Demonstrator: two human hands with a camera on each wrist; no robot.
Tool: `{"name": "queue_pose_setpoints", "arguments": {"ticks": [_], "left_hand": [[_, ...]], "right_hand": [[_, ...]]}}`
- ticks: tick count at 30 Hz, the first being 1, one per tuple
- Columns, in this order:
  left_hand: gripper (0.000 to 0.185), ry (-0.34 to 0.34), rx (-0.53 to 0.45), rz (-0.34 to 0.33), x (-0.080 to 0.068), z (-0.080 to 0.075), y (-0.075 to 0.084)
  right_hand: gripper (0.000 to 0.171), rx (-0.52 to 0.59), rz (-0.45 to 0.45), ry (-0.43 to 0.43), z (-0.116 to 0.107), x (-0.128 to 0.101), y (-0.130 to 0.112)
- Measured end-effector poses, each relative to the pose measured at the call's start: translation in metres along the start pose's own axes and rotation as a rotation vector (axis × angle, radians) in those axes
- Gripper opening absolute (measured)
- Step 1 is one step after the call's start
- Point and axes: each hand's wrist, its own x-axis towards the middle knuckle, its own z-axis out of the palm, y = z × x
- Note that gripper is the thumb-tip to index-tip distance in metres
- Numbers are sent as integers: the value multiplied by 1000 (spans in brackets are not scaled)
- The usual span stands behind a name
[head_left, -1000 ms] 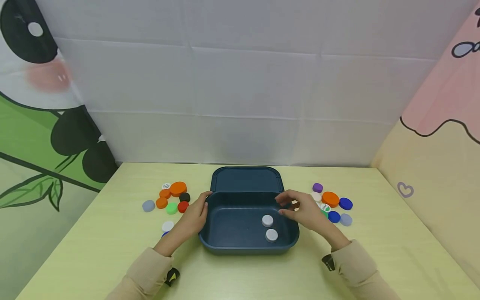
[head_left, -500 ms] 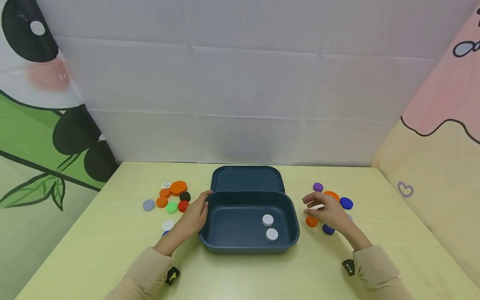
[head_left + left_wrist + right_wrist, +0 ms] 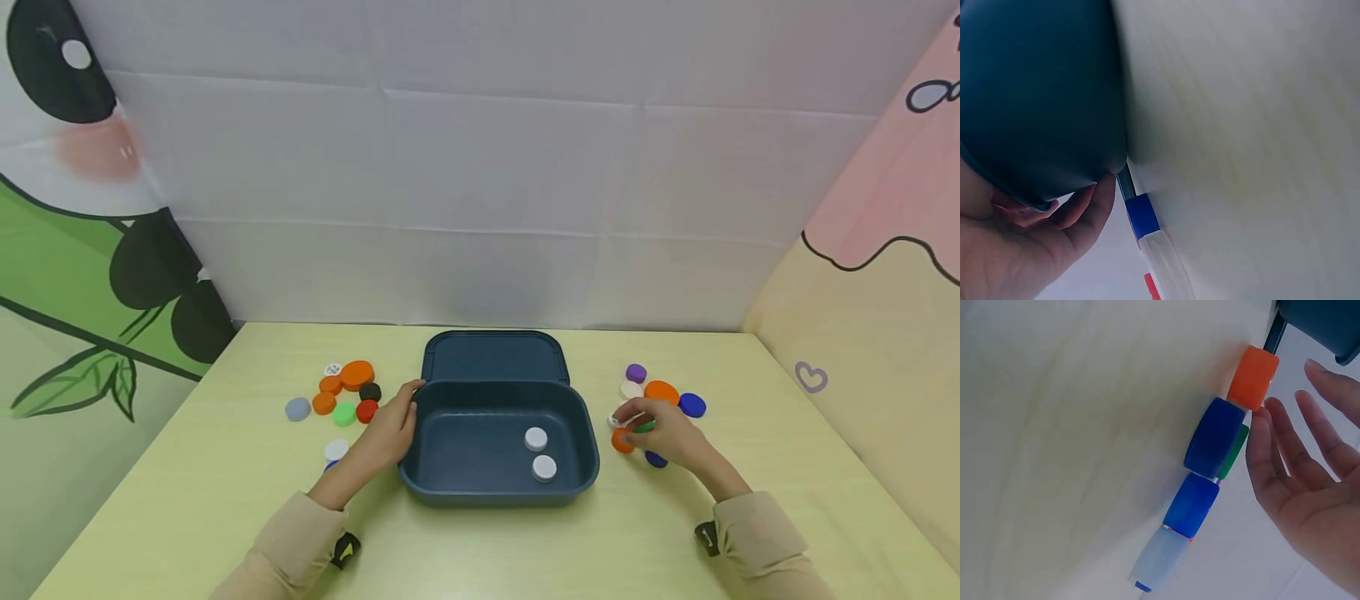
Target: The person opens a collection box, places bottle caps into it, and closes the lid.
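In the head view, my left hand (image 3: 392, 425) holds the left rim of a dark blue plastic box (image 3: 465, 442). The left wrist view shows its fingers (image 3: 1094, 209) against the box's outer wall. Two white bottle caps (image 3: 544, 468) lie inside the box, right of its middle. My right hand (image 3: 663, 429) hovers low over the bottle caps on the right, thumb and fingers apart. Below its fingertips are an orange cap (image 3: 622, 441) and a green cap (image 3: 645, 427). A dark blue cap (image 3: 656, 459) sits beneath the palm, partly hidden.
Behind the box lies its matching lid (image 3: 495, 357). To the left are several caps, including a large orange one (image 3: 357, 375) and a red one (image 3: 367, 411). On the right are a purple cap (image 3: 636, 372), a larger orange cap (image 3: 662, 392) and a blue cap (image 3: 692, 406).
My right hand has moved from over the box's right side out to the right-hand caps, then slightly lower among them. The left hand stays on the rim, and both white caps lie where they were.
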Motion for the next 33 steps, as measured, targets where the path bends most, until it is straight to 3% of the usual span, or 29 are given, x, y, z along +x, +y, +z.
{"name": "queue_pose_setpoints", "arguments": {"ticks": [24, 33], "left_hand": [[37, -9, -9, -15, 1, 2, -2], [37, -5, -17, -11, 2, 2, -3]], "right_hand": [[28, -174, -67, 7, 11, -1, -2], [26, -178, -73, 24, 9, 1, -2]]}}
